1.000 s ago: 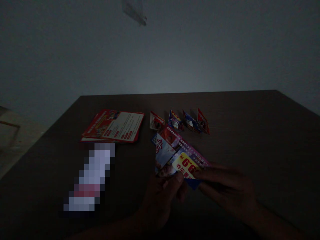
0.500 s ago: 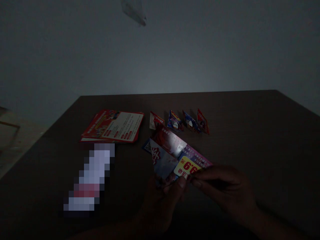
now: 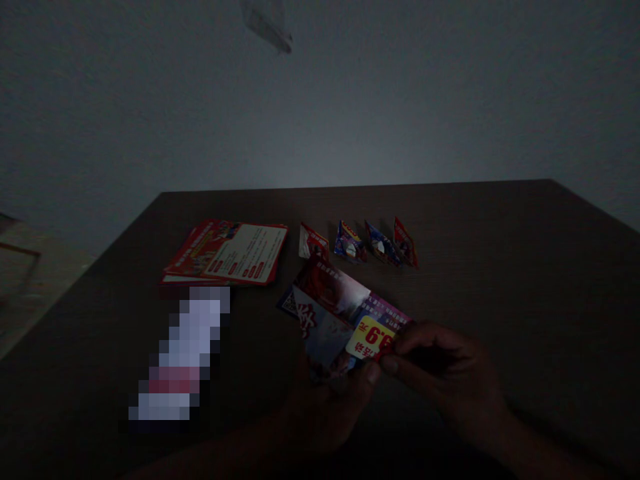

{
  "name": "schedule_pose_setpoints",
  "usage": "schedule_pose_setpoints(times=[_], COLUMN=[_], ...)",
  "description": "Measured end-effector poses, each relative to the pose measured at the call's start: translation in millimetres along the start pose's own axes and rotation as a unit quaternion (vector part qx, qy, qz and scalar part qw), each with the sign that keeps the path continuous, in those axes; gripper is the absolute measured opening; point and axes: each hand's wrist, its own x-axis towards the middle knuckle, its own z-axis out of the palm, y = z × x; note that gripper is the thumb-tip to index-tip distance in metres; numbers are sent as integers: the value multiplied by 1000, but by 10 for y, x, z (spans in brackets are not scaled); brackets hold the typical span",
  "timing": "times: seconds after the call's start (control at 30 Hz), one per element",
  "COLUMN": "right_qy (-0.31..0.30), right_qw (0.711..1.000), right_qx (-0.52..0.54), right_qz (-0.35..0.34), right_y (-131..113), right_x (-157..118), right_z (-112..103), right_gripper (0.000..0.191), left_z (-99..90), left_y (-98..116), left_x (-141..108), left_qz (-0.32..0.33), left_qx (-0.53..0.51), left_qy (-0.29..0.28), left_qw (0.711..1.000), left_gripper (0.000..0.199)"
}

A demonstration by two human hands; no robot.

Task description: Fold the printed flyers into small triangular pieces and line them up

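Observation:
Between my hands is a partly folded, glossy printed flyer [image 3: 327,337], with a yellow price patch near its right end and a bit of QR code at its left. My left hand [image 3: 335,403] grips it from below, the thumb lying along its lower edge and the other fingers hidden behind. At the right end, my right hand [image 3: 445,370] pinches the paper between thumb and forefinger. Beyond the flyer, several small folded paper pieces stand in a row, among them a red-and-white one [image 3: 314,243], a blue one [image 3: 349,241] and a red one [image 3: 405,243].
A stack of red-and-white flyers [image 3: 245,253] lies on the dark wooden table [image 3: 480,240] to the left. In front of it is a pale pixelated oblong [image 3: 185,353]. A grey wall [image 3: 400,100] rises behind the table. The light is dim.
The flyer has shifted slightly left and down, and its right end looks more covered by my right hand. My left thumb has slid a little to the right. Things on the table have not moved.

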Motion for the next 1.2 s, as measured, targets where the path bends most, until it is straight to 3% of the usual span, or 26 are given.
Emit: schedule_pose_setpoints(times=[0.13, 0.3, 0.4, 0.53, 0.8, 0.97, 1.2], right_qy=[5, -9, -10, -29, -22, -16, -46], right_qw=[998, 987, 986, 981, 982, 987, 984], right_qx=[57, 117, 120, 135, 117, 111, 116], right_qz=[28, 110, 113, 139, 145, 118, 130], right_y=[2, 16, 3, -6, 5, -29, 16], right_x=[-18, -45, -36, -2, 16, 13, 17], right_z=[21, 15, 6, 10, 41, 35, 17], right_gripper=[26, 44, 42, 38, 35, 28, 34], left_z=[-17, 14, 17, 12, 22, 15, 4], left_y=[-104, -10, 74, 141, 107, 44, 90], left_x=[18, 62, 70, 78, 71, 55, 73], left_qz=[40, 47, 39, -18, -45, -3, 16], left_qx=[24, 20, 7, -51, -67, -43, -27], left_qy=[12, 49, 45, 24, 23, 22, 9], left_qw=[999, 998, 998, 998, 996, 999, 999], left_gripper=[18, 17, 22, 27, 25, 21, 22])
